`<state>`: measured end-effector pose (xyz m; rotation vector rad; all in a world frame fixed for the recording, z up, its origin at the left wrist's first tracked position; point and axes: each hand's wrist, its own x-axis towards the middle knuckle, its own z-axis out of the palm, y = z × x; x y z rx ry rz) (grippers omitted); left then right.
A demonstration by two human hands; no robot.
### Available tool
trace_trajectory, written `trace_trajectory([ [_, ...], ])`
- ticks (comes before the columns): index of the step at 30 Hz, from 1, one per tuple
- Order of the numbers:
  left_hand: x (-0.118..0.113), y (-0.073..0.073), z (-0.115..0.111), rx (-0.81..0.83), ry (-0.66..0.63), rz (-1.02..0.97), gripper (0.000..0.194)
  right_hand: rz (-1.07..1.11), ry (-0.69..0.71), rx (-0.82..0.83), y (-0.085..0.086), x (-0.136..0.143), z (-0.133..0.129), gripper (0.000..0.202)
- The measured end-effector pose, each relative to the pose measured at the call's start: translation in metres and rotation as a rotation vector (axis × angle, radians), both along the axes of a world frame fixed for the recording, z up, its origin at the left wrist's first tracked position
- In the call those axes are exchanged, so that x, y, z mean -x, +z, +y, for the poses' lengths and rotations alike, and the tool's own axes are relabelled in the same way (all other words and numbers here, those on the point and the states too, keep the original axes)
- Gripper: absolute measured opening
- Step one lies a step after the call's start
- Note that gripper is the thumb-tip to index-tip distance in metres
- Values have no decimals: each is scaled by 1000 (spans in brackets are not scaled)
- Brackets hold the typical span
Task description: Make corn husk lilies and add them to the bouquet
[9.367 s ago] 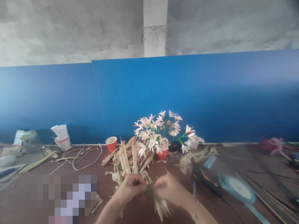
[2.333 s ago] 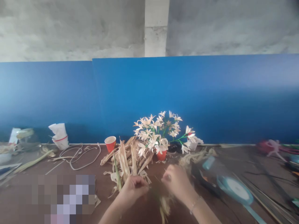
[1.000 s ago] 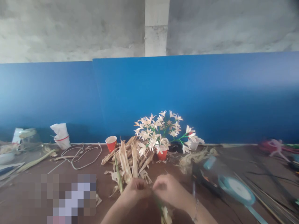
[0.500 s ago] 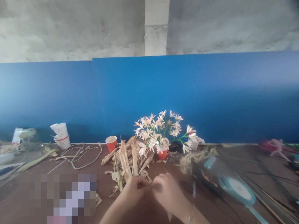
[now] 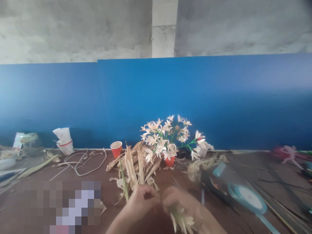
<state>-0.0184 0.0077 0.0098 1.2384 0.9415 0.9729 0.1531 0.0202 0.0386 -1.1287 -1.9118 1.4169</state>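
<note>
My left hand (image 5: pixel 142 202) is closed in a pinch over the front of the table, thumb and fingertips together. What sits between those fingertips, if anything, is too small to make out. Close beside it, my right hand (image 5: pixel 181 201) is curled and slightly blurred. A small cluster of pale, pointed-petal flowers (image 5: pixel 182 220) hangs down from under the right palm, its stems hidden in the grip. Just beyond my hands lies a pile of dried husks (image 5: pixel 131 169). Behind them, white flowers (image 5: pixel 161 139) on green stems stand in a red cup (image 5: pixel 169 161).
Another red cup (image 5: pixel 116 149) stands left of the bouquet, near a white cable (image 5: pixel 91 170). To the right are a light-blue ribbon roll (image 5: pixel 251 198), a small blue piece (image 5: pixel 219 169) and long thin sticks (image 5: pixel 278 208). A blue panel (image 5: pixel 195 91) borders the table's back.
My right hand has turned and drawn slightly apart from the left, bringing the pale flower cluster beneath it into view. The left hand has barely moved.
</note>
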Motion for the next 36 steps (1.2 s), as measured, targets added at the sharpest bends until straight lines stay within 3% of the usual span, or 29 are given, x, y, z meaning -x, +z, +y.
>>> trace_trajectory([
  [6,-4,11,-11,17,-52,-161,21,115,144,270,-12,-4,0,29],
  [10,-2,14,-12,-17,-34,-144,21,140,120,344,-28,-1,9,23],
  [12,0,12,-8,-36,17,-90,23,147,64,305,-29,0,12,18],
  [14,2,9,-3,-64,103,-30,25,150,-21,159,-24,0,11,20],
  [17,2,2,4,-85,182,25,26,19,-143,-209,-9,3,1,31],
  [21,0,-6,9,-88,223,68,27,-387,-266,-640,3,11,-14,5],
  [25,-1,-8,10,-89,231,109,28,-506,-259,-774,-4,18,-13,18],
  [29,5,-4,10,-82,155,103,25,-367,-254,-607,-3,17,-10,18],
  [33,9,3,6,-43,37,30,25,-36,-148,-123,-1,11,-6,9],
  [36,9,8,3,19,-2,-50,31,217,-34,259,-10,7,0,8],
])
